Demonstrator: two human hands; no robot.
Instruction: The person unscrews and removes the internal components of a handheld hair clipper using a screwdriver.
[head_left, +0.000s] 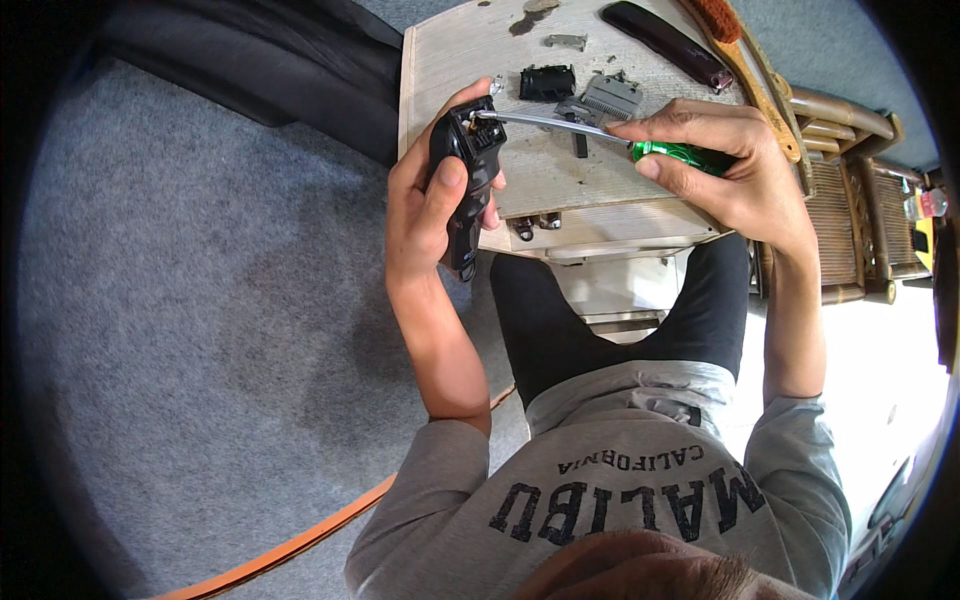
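My left hand (420,205) is wrapped round a black hair clipper (466,190), holding it tilted upright over the table's left edge. The clipper's top end is uncovered and its inside shows. In my right hand (745,165) is a screwdriver (665,153) with a green handle, pinched between fingers and thumb. Its long metal shaft points left, and the tip reaches into the clipper's uncovered end. What the tip touches is too small to make out. On the table beyond lie a grey toothed clipper blade (612,96), a black cover piece (547,82) and a small metal bracket (567,41).
The pale wooden table (450,45) has a dark elongated case (665,42) at its far right. Beside that lies a wooden-handled brush (760,85) with reddish bristles. Bamboo furniture (840,200) stands to the right, and a black draped cover (270,70) lies at the far left.
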